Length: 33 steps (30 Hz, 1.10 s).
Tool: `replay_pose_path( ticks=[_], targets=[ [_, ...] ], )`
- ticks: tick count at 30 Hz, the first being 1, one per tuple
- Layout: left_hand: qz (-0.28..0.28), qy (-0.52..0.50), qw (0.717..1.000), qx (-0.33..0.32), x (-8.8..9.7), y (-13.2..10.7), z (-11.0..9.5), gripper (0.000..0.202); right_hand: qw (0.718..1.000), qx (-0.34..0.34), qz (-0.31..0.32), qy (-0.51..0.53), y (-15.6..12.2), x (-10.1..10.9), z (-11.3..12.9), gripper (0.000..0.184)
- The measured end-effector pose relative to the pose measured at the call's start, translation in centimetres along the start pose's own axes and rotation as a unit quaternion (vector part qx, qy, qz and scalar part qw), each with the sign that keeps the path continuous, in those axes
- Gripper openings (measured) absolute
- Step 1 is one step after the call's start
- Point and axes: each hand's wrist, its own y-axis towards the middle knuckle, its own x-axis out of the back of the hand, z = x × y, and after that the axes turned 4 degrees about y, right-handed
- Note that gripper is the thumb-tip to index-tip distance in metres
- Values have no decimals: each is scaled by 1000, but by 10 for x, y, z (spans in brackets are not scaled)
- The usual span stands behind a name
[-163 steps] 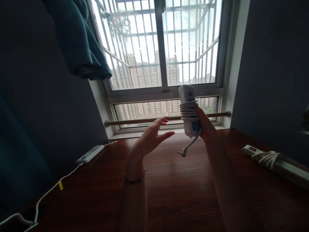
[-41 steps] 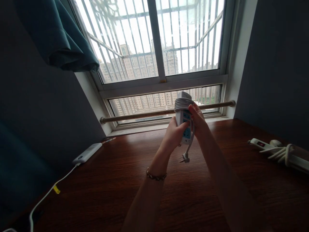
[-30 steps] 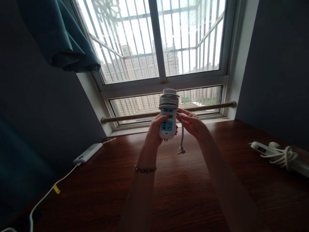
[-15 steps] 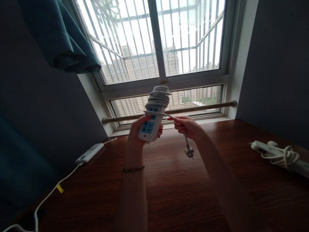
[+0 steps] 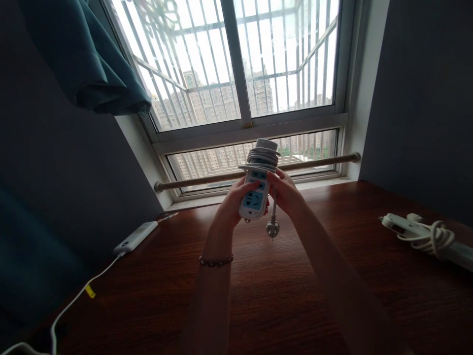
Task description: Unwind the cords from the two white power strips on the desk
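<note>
While we hold it upright above the table (image 5: 281, 296), our left hand (image 5: 236, 204) grips the power strip (image 5: 255, 190); our right hand (image 5: 286, 192) pinches its cord (image 5: 274, 199), plug (image 5: 272, 229) dangling below the strip.

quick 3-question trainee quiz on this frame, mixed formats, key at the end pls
1. True or false: the power strip lies flat on the wooden table.
2. What does the right hand touch? A) the cord wound on the strip B) the curtain C) the window rod
3. Fill in: the loose end of the cord hangs down and ends in a ____.

Key
1. False: the left hand holds it up, above the table.
2. A: the right hand is at the cord beside the strip.
3. Plug.
</note>
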Motion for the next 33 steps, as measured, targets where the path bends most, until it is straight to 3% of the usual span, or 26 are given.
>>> replay_pose_path(
  ticks=[9, 17, 20, 25, 28, 33],
  targets=[
    [-62, 53, 996, -34, -9, 2, 6, 30, 996, 28, -31, 77, 7, 5, -4, 48],
    [-42, 63, 997, -26, -13, -3, 0, 28, 993, 50, -81, 75, 5, 0, -1, 45],
    [-66, 89, 993, -35, -15, 0, 5, 30, 993, 34, -88, 75, 7, 4, -4, 51],
    [-109, 145, 981, -77, -23, 9, 16, 31, 993, 43, -79, 76, 5, 12, -4, 54],
    [-93, 147, 982, -77, -21, 8, 14, 34, 995, 58, -49, 66, 3, 14, 0, 48],
    [-48, 136, 989, -21, 0, -1, 3, 39, 997, -13, 44, 66, 5, 16, 1, 37]
  ],
)
